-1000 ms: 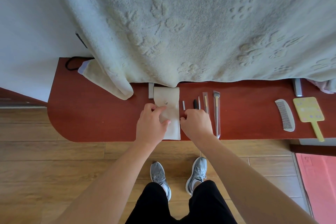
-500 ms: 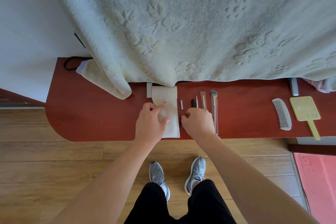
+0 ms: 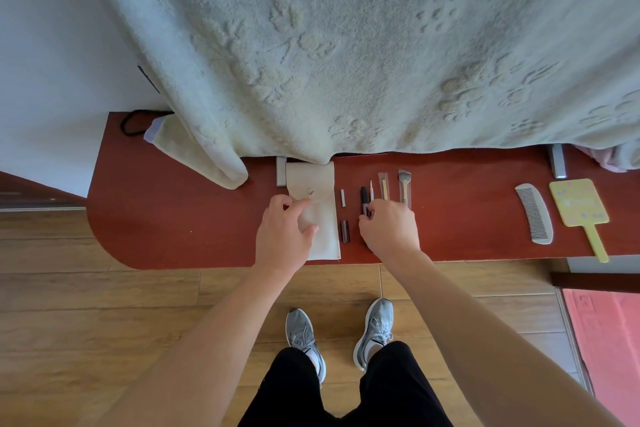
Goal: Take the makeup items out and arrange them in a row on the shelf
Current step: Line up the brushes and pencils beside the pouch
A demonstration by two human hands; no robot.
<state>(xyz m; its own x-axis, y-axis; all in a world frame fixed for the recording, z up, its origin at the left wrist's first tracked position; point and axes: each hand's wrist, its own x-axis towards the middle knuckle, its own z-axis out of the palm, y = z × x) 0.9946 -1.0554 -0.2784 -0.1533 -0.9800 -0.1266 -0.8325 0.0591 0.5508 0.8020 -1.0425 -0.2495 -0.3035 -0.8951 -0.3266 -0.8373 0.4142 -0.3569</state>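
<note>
A cream fabric pouch [image 3: 317, 184] with a snap button lies flat on the red-brown shelf [image 3: 173, 218]. My left hand [image 3: 282, 236] rests on it, with fingers and thumb pinching the fabric. To its right lie a small silver tube [image 3: 343, 198], a dark tube [image 3: 345, 230], a black pen-like stick [image 3: 364, 196], a thin pencil [image 3: 371, 187] and two wrapped brushes [image 3: 383, 185] [image 3: 403, 185], all lying lengthwise side by side. My right hand [image 3: 389, 229] has its fingertips closed on the lower end of the black stick.
A large pale towel [image 3: 346, 45] hangs over the back of the shelf, its corner touching the pouch. A grey comb [image 3: 535, 213] and a yellow hand mirror [image 3: 578, 208] lie at the right. A black cord [image 3: 133, 120] sits back left. Wooden floor and my shoes are below.
My right hand has moved right, away from the pouch's edge, uncovering the dark tube, and now touches the black stick. My left hand stays on the pouch.
</note>
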